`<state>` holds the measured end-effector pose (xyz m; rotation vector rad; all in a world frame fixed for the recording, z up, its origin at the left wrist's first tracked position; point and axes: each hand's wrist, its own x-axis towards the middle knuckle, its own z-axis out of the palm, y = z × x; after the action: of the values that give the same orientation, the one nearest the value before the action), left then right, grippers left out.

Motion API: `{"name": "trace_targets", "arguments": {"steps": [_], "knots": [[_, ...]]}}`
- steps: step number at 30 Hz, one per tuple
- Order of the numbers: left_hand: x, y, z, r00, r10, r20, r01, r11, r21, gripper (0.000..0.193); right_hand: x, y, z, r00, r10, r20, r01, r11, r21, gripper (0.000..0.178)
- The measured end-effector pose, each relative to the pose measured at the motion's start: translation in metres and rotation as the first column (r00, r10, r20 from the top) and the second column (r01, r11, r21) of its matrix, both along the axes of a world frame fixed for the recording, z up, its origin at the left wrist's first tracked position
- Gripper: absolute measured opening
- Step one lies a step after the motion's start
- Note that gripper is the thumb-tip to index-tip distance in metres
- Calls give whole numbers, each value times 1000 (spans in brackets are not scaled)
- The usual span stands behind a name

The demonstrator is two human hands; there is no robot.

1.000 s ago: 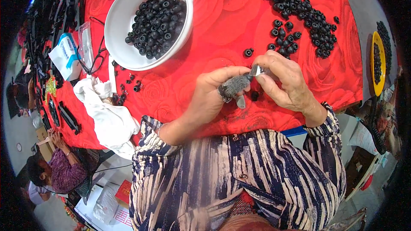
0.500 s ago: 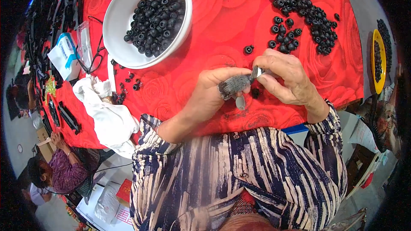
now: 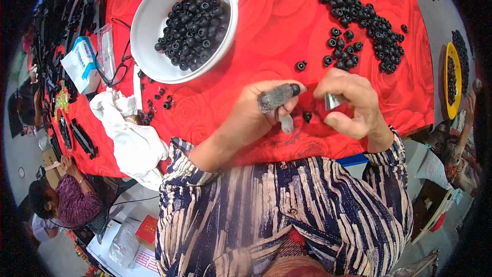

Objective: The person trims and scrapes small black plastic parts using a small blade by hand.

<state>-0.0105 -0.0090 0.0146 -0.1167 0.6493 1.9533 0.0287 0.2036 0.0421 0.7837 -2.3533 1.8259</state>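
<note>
— State of the left hand [image 3: 251,110]?
— Closed. Its fingers, one in a grey sleeve [image 3: 274,98], pinch a black part [image 3: 295,89], which shows at the tips.
— The right hand [image 3: 359,103]?
— Half curled, thumb standing off the forefinger. A metal piece [image 3: 332,101] sits in the curled fingers, to the right of the black part and apart from it.
— Surroundings, from where you stand?
— One loose part [image 3: 307,117] lies on the red desk [image 3: 256,36] between the hands. Far right, a scattered pile [image 3: 387,46] of similar ones; far left, a white bowl [image 3: 149,31] holding many more.
— Near left?
— A crumpled white cloth [image 3: 133,149], with a white packet [image 3: 82,66] beyond it.
</note>
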Motion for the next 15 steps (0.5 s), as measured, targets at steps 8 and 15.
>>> {"name": "trace_targets", "arguments": {"steps": [8, 15], "knots": [[14, 6, -4, 986, -89, 139, 86, 996, 31, 20, 9, -17, -16, 891, -129, -435, 244, 944, 221, 39], [17, 5, -16, 992, -94, 86, 99, 994, -54, 13, 14, -21, -14, 841, -160, -517, 324, 914, 245, 27]]}}
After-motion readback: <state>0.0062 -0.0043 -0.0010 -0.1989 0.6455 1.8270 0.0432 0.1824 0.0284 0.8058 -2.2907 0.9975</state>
